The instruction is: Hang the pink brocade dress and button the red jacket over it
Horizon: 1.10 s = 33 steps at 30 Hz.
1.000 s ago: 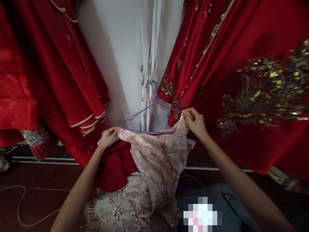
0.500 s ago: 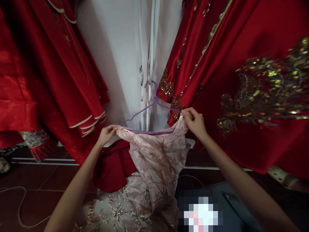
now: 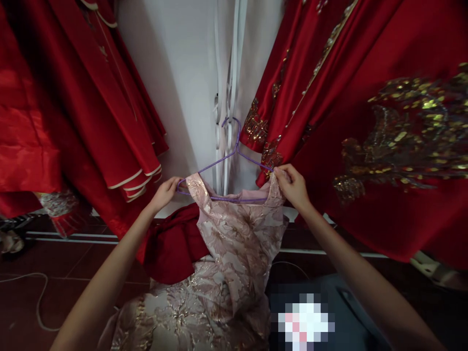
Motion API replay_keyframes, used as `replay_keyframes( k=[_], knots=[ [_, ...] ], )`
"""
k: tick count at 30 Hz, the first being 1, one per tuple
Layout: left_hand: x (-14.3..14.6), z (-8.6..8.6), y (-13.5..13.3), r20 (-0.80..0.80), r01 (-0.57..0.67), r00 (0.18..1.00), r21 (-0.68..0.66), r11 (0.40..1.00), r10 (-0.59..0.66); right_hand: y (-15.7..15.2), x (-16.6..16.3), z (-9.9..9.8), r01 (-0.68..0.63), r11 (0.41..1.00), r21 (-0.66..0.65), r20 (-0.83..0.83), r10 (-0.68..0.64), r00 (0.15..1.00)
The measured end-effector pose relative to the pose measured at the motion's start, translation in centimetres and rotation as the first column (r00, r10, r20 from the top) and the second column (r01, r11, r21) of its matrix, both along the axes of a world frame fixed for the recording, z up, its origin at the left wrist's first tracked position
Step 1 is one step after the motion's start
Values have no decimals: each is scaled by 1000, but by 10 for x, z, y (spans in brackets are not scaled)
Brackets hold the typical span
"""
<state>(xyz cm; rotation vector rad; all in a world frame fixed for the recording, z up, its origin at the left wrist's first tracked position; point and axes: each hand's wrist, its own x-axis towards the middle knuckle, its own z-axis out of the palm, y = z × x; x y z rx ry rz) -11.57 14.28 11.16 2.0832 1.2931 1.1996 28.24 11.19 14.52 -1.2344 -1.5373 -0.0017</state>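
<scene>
A pale pink dress (image 3: 241, 234) with metallic floral patterning hangs by its shoulders on a purple wire hanger (image 3: 239, 132). At the hanger's left end, my left hand (image 3: 165, 194) is closed, fingers pinching the bent tip just outside the left strap. My right hand (image 3: 294, 185) pinches the dress's right shoulder strap where it lies over the hanger's other end. The hanger's hook points up and stands in front of white strips (image 3: 236, 58). Below, the dress's skirt spreads toward me.
Red garments (image 3: 84, 97) hang on the left, with pale piping. To the right hang red garments (image 3: 351, 112) with gold sequins. A dark red cloth (image 3: 171, 248) lies behind the dress's left side. A pale cable (image 3: 38, 302) runs over the tiled floor (image 3: 76, 292).
The left strap now sits over the hanger, inward of its end. My left hand has shifted from the strap to the hanger's tip. My right hand stays at the right strap.
</scene>
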Motion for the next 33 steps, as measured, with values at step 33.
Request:
replay_keyframes(
  k=[33],
  knots=[
    [104,96,-35,-94,-76,990,309,948,110,-32,1,33,-180,972,-151,26,186,982]
  ],
)
